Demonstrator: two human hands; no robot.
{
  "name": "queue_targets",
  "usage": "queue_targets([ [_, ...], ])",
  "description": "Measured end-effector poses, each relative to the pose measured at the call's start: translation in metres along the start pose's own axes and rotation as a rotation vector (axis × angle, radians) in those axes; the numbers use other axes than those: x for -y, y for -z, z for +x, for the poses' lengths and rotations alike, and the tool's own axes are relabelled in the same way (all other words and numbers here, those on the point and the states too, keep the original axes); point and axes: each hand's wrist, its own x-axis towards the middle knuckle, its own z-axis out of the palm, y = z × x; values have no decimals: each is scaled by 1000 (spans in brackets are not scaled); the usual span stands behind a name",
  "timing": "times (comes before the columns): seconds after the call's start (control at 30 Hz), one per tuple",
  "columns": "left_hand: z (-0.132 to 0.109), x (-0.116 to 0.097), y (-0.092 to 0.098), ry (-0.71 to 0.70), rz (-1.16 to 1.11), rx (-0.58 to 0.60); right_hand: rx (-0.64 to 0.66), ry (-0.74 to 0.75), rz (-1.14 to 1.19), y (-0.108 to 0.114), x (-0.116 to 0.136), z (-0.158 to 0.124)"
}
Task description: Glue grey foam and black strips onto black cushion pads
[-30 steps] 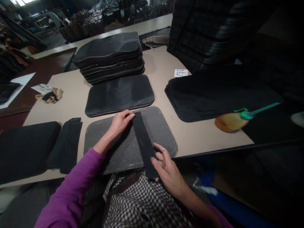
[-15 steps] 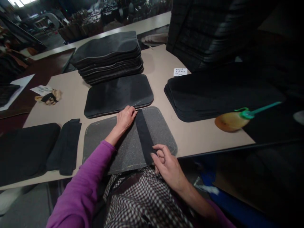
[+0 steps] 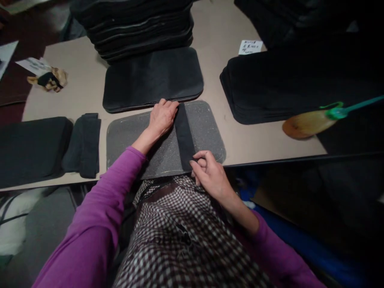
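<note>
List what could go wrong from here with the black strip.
The black strip might skew on the grey panel if the left hand, at its far end, and the right hand, at its near end, pull unevenly. The bottle, near the front of the table, could perhaps get knocked.

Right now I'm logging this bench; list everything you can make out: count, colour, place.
Table: one, tan, centre
Panel: one, grey, near edge
Strip: one, black, across panel
Low stack: one, black, beyond panel
Tall stack: one, black, beyond low stack
Wide stack: one, black, right
Left stack: one, black, left
Folded pieces: count unclear, black, left
Bottle: one, amber and green, right
Label: one, white, upper right
Bundle: one, tan, upper left
Papers: two, white, upper left
Unclear item: one, blue, lower right
Checked garment: one, brown and white, bottom
Sleeves: two, purple, on arms
Left hand: one, bare, strip's far end
Right hand: one, bare, strip's near end
</note>
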Motion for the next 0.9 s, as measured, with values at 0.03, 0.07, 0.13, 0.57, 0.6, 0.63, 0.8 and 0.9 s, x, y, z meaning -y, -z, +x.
queue_targets([
  [0.03,-3,0,1,11,-29,-9,-1,2,-10,-1,-1,0],
  [0.07,-6,0,1,23,-59,-17,-3,5,-24,-3,-1,0],
  [0.13,-10,0,1,40,-108,-26,-16,22,-62,-5,-4,0],
  [0.57,-13,1,-3,-27,-89,-45,-77,58,-199,0,-13,0],
  [0.6,-13,1,-3,-30,-83,-47,-71,55,-199,-1,-13,0],
  [0.63,-13,1,-3,-34,-79,-47,-69,56,-201,-1,-13,0],
  [0.8,-11,3,-6,-53,-72,-53,-97,97,-298,-1,-17,2],
  [0.9,-10,2,-7,-60,-47,-59,-106,154,-516,-1,-20,0],
])
